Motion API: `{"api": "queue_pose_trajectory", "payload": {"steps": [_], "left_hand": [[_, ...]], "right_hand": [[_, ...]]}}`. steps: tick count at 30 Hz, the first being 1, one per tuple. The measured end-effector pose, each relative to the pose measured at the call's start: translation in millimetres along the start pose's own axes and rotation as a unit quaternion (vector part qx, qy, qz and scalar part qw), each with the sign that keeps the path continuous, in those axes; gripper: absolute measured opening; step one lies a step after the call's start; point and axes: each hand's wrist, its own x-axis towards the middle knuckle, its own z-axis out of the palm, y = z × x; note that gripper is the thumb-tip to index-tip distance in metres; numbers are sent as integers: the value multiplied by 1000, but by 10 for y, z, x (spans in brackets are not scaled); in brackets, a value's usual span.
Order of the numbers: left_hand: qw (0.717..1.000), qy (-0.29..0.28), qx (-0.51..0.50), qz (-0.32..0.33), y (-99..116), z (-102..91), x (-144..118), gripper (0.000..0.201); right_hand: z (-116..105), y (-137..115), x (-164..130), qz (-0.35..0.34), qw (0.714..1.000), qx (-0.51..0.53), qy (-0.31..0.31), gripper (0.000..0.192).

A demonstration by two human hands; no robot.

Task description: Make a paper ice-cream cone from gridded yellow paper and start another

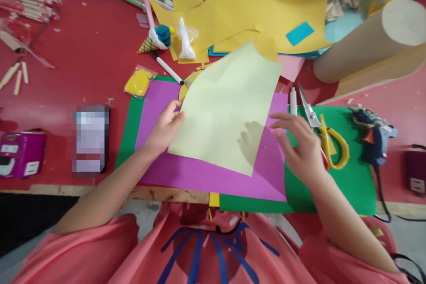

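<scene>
My left hand point(165, 126) pinches the left edge of a pale yellow paper sheet point(226, 106), which tilts over a purple sheet point(199, 173) lying on green sheets point(336, 186). My right hand point(299, 144) hovers open beside the sheet's right edge, fingers spread, holding nothing. Just right of that hand lie yellow-handled scissors point(328, 135) and a white glue stick point(293, 102). A yellow disc point(184, 91) peeks out under the sheet's top left corner.
A blue glue gun point(374, 135) lies at the right with its cord. A cardboard tube point(366, 40) and a pile of yellow paper point(266, 9) sit behind. A marker point(166, 67), yellow bag point(138, 82), paper cone point(155, 40), and purple device point(21, 153) stand left on the red table point(83, 44).
</scene>
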Motion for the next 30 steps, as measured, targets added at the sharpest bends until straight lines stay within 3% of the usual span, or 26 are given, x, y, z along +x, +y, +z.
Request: {"api": "queue_pose_trajectory", "payload": {"steps": [3,6,10,14,16,19,21,24,27,30], "left_hand": [[994,-5,-106,-34,5,126,-44,34],[987,4,-157,-35,16,199,-111,42],[985,-15,-172,-31,10,180,-183,45],[991,-24,-129,-24,1,89,-215,48],[997,-17,-76,14,16,42,-241,47],[991,8,67,120,71,-15,-325,44],[964,1,182,193,105,-37,-400,38],[898,-105,315,290,96,-31,-495,38],[837,-193,402,317,13,10,-531,62],[813,-209,440,320,-73,46,-525,84]], "right_hand": [[165,-154,-99,-100,984,-37,-144,37],[296,-238,-205,-138,962,-75,-221,59],[360,-222,-300,-125,954,-103,-251,62],[376,-184,-344,-122,957,-99,-243,56],[380,-183,-357,-123,960,-92,-234,51],[374,-186,-370,-121,959,-80,-243,55],[365,-176,-374,-121,957,-76,-253,61],[348,-146,-371,-121,954,-79,-264,61],[329,-122,-361,-126,951,-88,-267,59],[310,-107,-354,-133,950,-92,-268,65]]}}
